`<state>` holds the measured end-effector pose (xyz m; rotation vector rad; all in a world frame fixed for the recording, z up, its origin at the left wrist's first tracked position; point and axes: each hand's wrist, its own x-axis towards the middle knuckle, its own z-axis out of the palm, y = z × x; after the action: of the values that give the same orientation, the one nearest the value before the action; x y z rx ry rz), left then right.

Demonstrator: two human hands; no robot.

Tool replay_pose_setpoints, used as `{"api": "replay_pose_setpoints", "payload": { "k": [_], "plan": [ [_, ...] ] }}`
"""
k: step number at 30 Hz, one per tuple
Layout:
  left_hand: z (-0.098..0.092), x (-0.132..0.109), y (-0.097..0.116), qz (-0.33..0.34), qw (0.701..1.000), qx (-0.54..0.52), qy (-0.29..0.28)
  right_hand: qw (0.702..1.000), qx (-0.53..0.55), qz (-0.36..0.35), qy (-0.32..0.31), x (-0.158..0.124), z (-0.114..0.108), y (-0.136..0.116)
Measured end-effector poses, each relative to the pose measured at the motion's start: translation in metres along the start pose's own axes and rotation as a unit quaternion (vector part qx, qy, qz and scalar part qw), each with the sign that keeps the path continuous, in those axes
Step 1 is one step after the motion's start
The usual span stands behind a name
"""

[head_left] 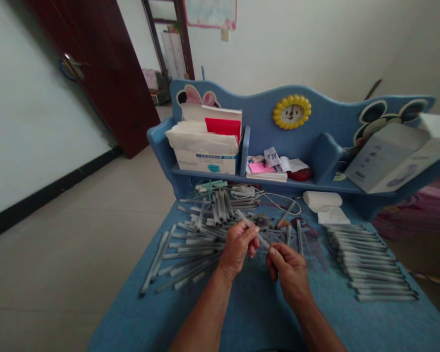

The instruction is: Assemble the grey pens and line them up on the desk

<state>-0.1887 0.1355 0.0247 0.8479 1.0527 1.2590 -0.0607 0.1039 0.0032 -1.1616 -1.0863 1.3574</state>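
Note:
A slim translucent pen [262,240] slants between my two hands above the blue desk. My left hand [238,244] is closed around its upper part, with the far end sticking out past the fingers. At the lower end, my right hand [288,269] pinches the pen between thumb and fingers. Many similar pens [194,247] lie in a loose, fanned heap to the left of my hands, some with dark ends. Over on the right, a neat row of pens [374,261] lies side by side.
Behind the pens rises a blue shelf [333,185] holding a paper-filled box [207,159], a notepad pile [266,173] and a tilted white carton [392,156]. A yellow clock [292,112] hangs on its back. A white paper roll [322,199] and a white cable [278,194] lie below.

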Motion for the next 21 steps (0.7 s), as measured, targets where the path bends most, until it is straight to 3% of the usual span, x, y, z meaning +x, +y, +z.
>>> {"api": "replay_pose_setpoints", "payload": {
  "k": [10, 16, 19, 21],
  "plan": [
    [-0.005, 0.001, 0.007, 0.036, 0.997, 0.004, 0.070, 0.997, -0.053, 0.001, -0.055, 0.003, 0.012, -0.001],
    [-0.014, 0.004, 0.012, 0.086, 0.991, -0.018, 0.105, 0.986, -0.128, 0.004, -0.110, 0.005, 0.005, 0.003],
    [-0.016, 0.004, 0.015, 0.083, 0.992, -0.014, 0.095, 0.958, -0.244, -0.048, -0.143, 0.027, -0.008, -0.009],
    [-0.015, 0.003, 0.017, 0.083, 0.993, 0.001, 0.079, 0.909, -0.385, -0.116, -0.111, 0.054, -0.018, -0.022]
  ]
}}
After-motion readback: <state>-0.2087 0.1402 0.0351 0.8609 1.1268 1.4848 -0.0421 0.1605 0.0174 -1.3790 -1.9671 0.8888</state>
